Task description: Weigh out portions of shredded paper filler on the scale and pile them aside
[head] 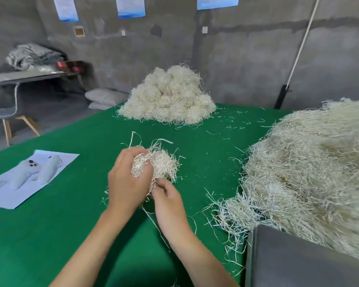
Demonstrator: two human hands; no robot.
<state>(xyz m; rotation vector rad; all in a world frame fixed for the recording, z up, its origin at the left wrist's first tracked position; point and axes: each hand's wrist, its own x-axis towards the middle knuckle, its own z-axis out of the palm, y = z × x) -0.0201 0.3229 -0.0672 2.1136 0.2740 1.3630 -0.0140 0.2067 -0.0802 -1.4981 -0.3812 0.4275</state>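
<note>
Together, left hand (pixel 129 179) and right hand (pixel 168 201) curl fingers around one paper clump (pixel 162 164).

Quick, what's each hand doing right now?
Left hand: closed around the wad of shredded paper.
Right hand: pinching strands at the wad's underside.

No text is reading clearly: the three blue-edged white paper notices (pixel 130 6) hanging at twelve o'clock and the red glowing display (pixel 59 64) at ten o'clock are showing only blur.
</note>
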